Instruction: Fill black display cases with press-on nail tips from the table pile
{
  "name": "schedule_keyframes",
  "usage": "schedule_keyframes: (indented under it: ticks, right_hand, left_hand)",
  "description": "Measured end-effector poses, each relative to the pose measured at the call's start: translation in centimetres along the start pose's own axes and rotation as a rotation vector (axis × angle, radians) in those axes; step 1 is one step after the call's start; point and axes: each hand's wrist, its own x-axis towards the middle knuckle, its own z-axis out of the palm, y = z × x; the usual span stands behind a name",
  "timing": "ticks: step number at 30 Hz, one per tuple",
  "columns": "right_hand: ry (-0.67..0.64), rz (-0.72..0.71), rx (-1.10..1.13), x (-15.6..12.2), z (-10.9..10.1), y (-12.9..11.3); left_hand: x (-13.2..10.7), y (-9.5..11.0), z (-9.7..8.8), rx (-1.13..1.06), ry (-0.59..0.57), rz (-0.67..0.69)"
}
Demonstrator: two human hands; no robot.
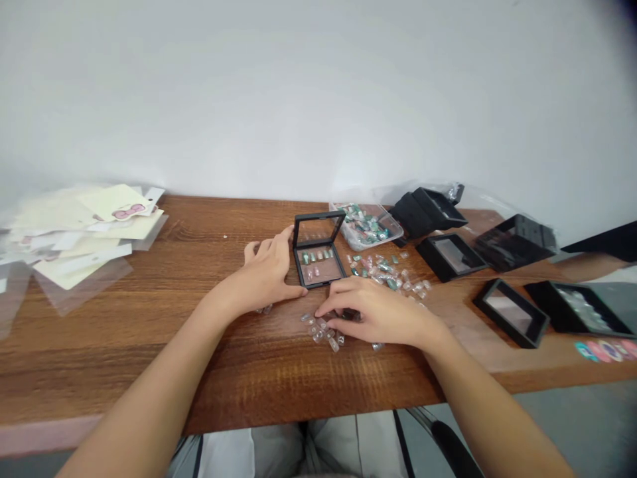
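**Left hand (263, 273) set against a black box (318, 269), right hand (371, 312) over small clear packets (321, 332)**

The box is laid open on a wooden table (124, 358), with its clear-windowed lid standing up at the back. False nails (314, 255) are set out in rows on a pinkish pad (323, 273) inside it. The left hand is held open with the fingers spread; the fingertips are laid against the lid's left edge, the thumb is brought to the box's near corner, and nothing is gripped. The right hand is curved downward, its fingers bent over the packets, which are scattered on the table just in front of the box. Whether any packet is pinched cannot be told. More packets are strewn just to the right of the box, and a clear plastic tub (365, 226) filled with others is placed behind it. Further black boxes (512, 312) are spread to the right, and a pile of papers (74, 232) lies at the left.
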Motion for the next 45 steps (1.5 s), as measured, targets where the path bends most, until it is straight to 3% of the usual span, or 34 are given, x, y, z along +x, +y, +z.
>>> schedule_keyframes:
  ticks: [9,16,19,24,28,33,35,40,45]
  right_hand:
    - [-0.018,0.014,-0.019,0.3,0.5,-0.3]
    - [0.104,-0.017,-0.117,0.4,0.7,-0.2]
    - [0.099,-0.028,-0.145,0.3,0.8,-0.1]
    - [0.086,0.013,-0.078,-0.1,-0.3,-0.3]
    - [0.205,0.086,-0.036,-1.0,-2.1,0.3]
    - [0.462,0.272,0.002,-2.8,-4.2,1.9]
    - [0.498,0.347,0.006,-3.5,-4.7,2.6]
    - [0.290,0.458,0.120,-4.7,-5.0,4.1]
    - [0.020,0.413,0.193,-5.1,-4.7,4.4]
  left_hand:
    - [0.0,-0.2,0.1,-0.013,0.013,0.002]
    - [0.1,-0.2,0.1,-0.024,0.019,0.004]
    - [0.1,-0.3,0.2,-0.031,0.025,0.007]
    - [0.1,-0.5,0.2,-0.033,0.024,0.011]
    - [0.1,-0.4,0.0,-0.034,0.013,0.010]
    - [0.0,-0.4,-0.2,-0.010,0.001,-0.021]
    - [0.0,-0.5,-0.1,-0.011,0.013,-0.019]
    - [0.0,-1.0,0.2,0.020,0.047,-0.022]
    - [0.1,-1.4,0.4,0.046,0.051,-0.029]
